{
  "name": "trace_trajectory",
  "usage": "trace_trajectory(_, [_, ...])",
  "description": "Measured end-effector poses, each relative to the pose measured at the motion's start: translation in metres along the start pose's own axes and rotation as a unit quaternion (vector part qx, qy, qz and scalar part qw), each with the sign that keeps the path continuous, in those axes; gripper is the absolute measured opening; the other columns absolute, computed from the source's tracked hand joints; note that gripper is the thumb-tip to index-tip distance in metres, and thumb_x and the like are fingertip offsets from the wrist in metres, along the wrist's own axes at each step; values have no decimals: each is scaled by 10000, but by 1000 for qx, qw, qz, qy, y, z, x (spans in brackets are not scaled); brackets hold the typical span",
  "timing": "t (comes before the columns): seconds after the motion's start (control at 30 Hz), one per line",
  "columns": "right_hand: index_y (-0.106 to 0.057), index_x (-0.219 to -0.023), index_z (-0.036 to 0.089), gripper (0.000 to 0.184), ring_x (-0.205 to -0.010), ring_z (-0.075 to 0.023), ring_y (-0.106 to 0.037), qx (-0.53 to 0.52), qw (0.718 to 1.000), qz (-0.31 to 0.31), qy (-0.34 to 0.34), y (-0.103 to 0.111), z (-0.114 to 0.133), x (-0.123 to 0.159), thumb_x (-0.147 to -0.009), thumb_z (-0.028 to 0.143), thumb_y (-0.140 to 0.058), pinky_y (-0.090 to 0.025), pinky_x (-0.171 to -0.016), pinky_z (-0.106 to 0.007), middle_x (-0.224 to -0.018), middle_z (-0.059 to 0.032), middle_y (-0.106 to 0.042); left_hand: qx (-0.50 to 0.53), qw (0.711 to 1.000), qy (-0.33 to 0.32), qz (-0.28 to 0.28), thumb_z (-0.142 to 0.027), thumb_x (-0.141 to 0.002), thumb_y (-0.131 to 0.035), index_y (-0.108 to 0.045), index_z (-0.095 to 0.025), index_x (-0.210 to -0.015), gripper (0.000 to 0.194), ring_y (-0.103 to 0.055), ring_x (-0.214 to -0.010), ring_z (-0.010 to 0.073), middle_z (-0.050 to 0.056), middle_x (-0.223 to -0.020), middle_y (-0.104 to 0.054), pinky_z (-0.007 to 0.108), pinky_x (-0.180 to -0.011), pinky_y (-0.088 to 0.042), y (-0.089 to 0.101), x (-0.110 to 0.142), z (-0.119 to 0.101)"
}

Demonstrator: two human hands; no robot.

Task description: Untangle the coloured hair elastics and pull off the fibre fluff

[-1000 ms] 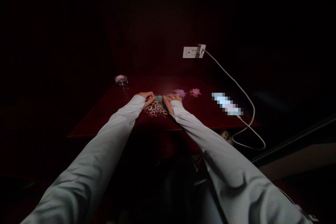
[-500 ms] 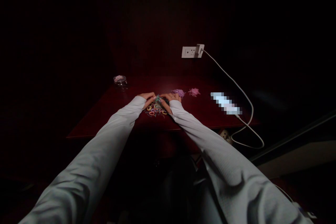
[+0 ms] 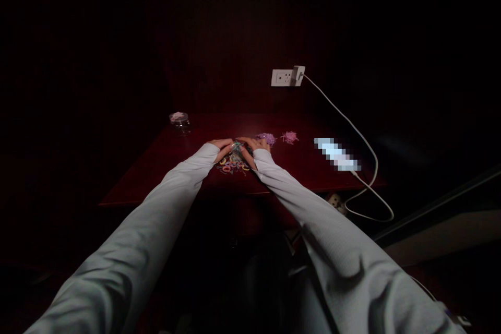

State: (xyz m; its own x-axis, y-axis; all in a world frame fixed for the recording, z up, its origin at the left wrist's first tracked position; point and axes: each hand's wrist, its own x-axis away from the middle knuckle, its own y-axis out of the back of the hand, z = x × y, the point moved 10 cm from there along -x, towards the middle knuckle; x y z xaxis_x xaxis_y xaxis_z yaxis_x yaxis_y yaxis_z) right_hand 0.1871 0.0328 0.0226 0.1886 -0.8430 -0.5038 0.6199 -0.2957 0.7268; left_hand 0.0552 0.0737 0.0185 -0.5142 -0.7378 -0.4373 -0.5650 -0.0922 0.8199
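Between both hands point(image 3: 222, 147), multicoloured bands point(image 3: 234, 165), heaped

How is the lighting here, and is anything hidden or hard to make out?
Head view throughout: mostly near black, pale sleeves readable; faint sheen on the red tabletop beyond the left hand and right hand; pixelation masking the bright patch at right; the multicolored pile too small and dim to itemize.

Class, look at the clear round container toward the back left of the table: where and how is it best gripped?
Probably around the side of the clear container, with the left hand coming from the near side. It looks round and stands upright, and the pink material at its top would make gripping from above less sure.
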Motion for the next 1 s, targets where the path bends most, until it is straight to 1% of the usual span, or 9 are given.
trace_trajectory(0.1, [-734,-1163,301,253,-1073,-267,-496,11,1000,5,19,-1,2,0,-1026,411,-551,-325,-948,-393,-1065,-46,-724,-4,1000,0,10,-409,-1001,-430,-604,-196,-811,335,-535,-684,144,9,-747,-626,252,-668,-387,-4,-2,4])
trace_trajectory(0.23, [-745,-1022,258,253,-1057,-258,-495,20,1000,-4,17,-2,-1,-2,-1036,405,-540,-320,-937,-380,-1011,-58,-705,-14,1000,19,18,-424,-988,-443,-612,-197,-794,343,-512,-658,143,5,-718,-625,252,-640,-376,-5,-2,8])
trace_trajectory(0.43, [-716,-954,226,210,-1054,-259,-500,16,999,-27,-24,4,-9,-3,-1018,338,-550,-329,-919,-368,-1003,-66,-696,-8,1000,17,-5,-429,-1013,-416,-591,-191,-782,375,-491,-638,130,-5,-696,-593,251,-646,-365,7,2,0])
trace_trajectory(0.6, [-710,-1008,234,215,-1082,-264,-504,-3,995,-30,-94,16,-20,-1,-1015,317,-512,-332,-922,-366,-1073,-71,-714,-34,998,45,-6,-485,-980,-441,-587,-203,-764,384,-487,-620,142,-1,-675,-589,266,-611,-332,6,0,9])
trace_trajectory(0.73, [-710,-1007,240,202,-1130,-289,-491,57,986,-57,-143,32,-44,-3,-998,328,-529,-297,-963,-404,-1088,-71,-723,-33,999,36,-16,-496,-958,-485,-602,-211,-775,358,-494,-624,140,-5,-681,-606,254,-608,-336,6,-2,10])
trace_trajectory(0.8, [-707,-960,217,195,-1146,-315,-485,85,976,-93,-177,44,-65,-4,-976,311,-537,-290,-976,-442,-1107,-103,-718,-27,999,31,-21,-493,-952,-499,-603,-211,-785,343,-498,-630,137,-9,-689,-607,245,-616,-346,8,0,7])
trace_trajectory(0.9, [-698,-870,206,213,-1157,-359,-479,80,959,-144,-230,57,-95,-1,-944,320,-534,-307,-958,-501,-1096,-140,-717,-17,1000,19,-13,-483,-968,-496,-610,-212,-831,325,-515,-650,132,-16,-726,-615,233,-632,-359,11,4,0])
trace_trajectory(0.93, [-698,-852,206,221,-1153,-365,-483,80,954,-151,-248,59,-103,0,-937,316,-526,-316,-947,-507,-1079,-145,-715,-15,1000,17,-10,-479,-974,-494,-612,-212,-848,318,-514,-651,129,-18,-739,-616,231,-633,-359,11,5,-2])
trace_trajectory(1.0, [-706,-839,209,223,-1163,-375,-487,84,950,-136,-267,58,-111,1,-922,321,-533,-326,-937,-508,-1069,-148,-713,-10,1000,13,-6,-470,-979,-490,-613,-211,-869,307,-510,-650,125,-21,-751,-614,228,-634,-358,13,7,-6])
